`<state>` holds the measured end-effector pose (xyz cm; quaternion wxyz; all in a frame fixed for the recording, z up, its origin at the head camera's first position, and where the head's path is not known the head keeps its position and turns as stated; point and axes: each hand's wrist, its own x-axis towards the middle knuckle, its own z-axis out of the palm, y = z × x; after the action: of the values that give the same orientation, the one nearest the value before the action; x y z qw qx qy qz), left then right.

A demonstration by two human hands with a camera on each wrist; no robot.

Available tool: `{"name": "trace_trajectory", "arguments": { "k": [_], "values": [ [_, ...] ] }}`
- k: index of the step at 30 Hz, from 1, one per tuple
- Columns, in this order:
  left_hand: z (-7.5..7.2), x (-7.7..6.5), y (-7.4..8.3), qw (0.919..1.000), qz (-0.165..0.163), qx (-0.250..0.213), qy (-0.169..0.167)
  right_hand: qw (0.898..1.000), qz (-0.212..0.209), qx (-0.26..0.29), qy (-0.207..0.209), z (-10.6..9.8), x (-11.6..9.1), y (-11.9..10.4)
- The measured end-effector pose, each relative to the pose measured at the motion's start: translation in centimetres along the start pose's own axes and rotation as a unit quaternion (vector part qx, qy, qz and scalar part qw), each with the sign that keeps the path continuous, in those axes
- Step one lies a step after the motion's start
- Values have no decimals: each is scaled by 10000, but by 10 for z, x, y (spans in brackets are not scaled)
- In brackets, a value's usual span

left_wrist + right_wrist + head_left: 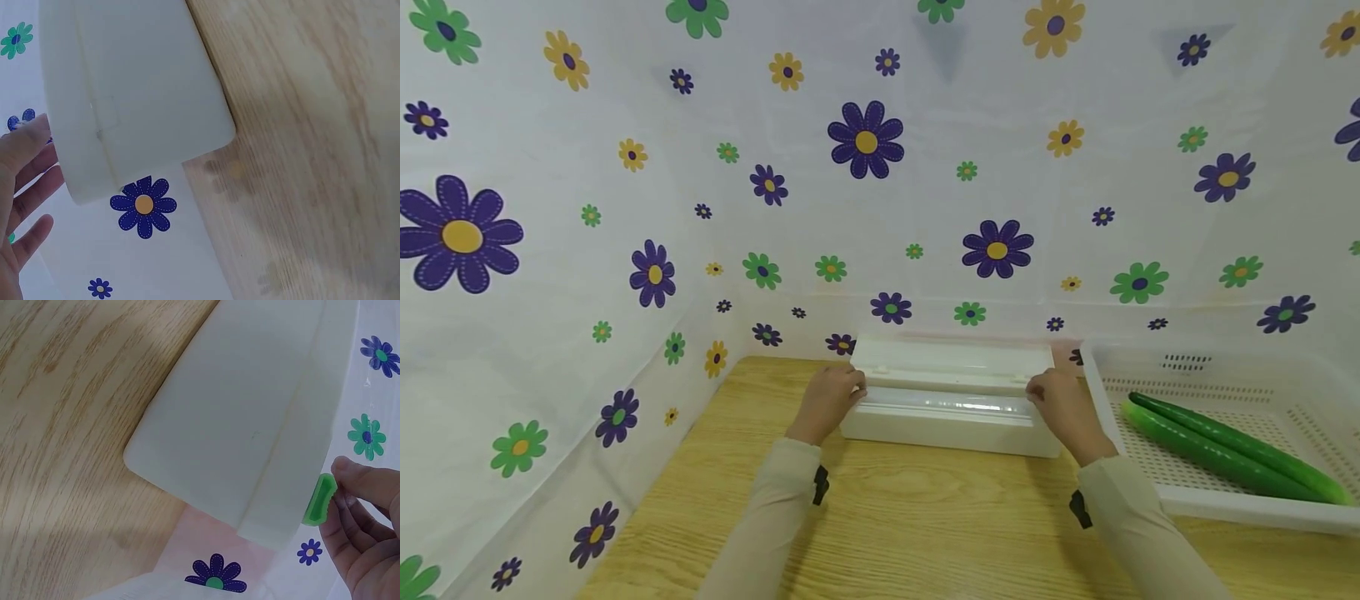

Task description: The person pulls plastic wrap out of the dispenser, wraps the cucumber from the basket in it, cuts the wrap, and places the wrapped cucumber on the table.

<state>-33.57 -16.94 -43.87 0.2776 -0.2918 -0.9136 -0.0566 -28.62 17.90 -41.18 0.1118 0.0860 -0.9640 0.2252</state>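
Observation:
A long white plastic wrap dispenser [951, 433] sits on the table, with glossy clear plastic wrap [951, 403] along its upper front and a white lid [955, 358] behind. At its left end, my left hand [831, 402] brings thumb and fingertips together at the wrap's end; the exact contact is hidden. In the left wrist view, my left hand's fingers [39, 187] lie beside the dispenser's top edge. At the opposite end, my right hand [1066, 408] pinches a small green plastic piece [321, 501] between thumb and fingers, clearest in the right wrist view.
To the right stands a white perforated basket [1247, 504] holding two cucumbers [1225, 450]. The wooden table [910, 517] extends in front of the dispenser. A white flower-patterned curtain [925, 208] hangs close behind it and along the left side.

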Motion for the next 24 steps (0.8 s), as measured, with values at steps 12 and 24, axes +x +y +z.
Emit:
{"name": "trace_trajectory", "arguments": {
  "k": [12, 24],
  "values": [
    [0, 7, 4, 9980, -48, -609, -137, 9999, -84, 68, 99, 1, 1, 3],
    [1, 8, 5, 9983, -358, -468, -11, 9996, -215, 117, 156, -1, 1, 5]
  ]
}}
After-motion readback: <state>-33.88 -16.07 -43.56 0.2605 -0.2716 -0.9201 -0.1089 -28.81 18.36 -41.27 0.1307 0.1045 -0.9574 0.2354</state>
